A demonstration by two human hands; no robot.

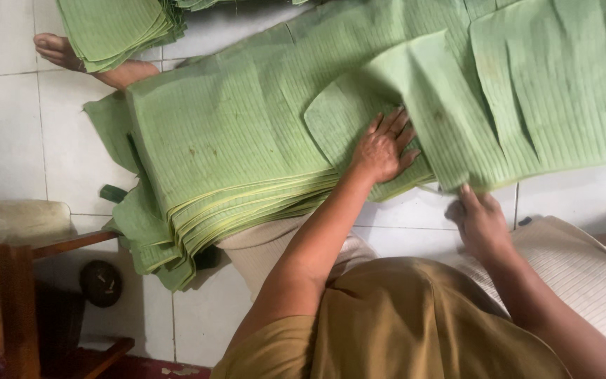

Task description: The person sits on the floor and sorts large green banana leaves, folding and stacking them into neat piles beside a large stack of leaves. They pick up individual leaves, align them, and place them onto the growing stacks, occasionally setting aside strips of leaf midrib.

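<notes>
Nearest, the right hand is pinching the near edge of a green leaf sheet and lifting it, while the left hand is pressing flat, fingers spread, on the leaf stack. Keeping that palm down is probably steadying the pile. Far left, a bare foot is resting beside another leaf bundle; a wooden stool is standing near left.

Mustard-brown short-sleeved top filling the lower centre of the frame, cream ribbed cloth over the lap at lower right and centre, bare forearms, bare left hand, bare right hand, no rings or watch visible
</notes>
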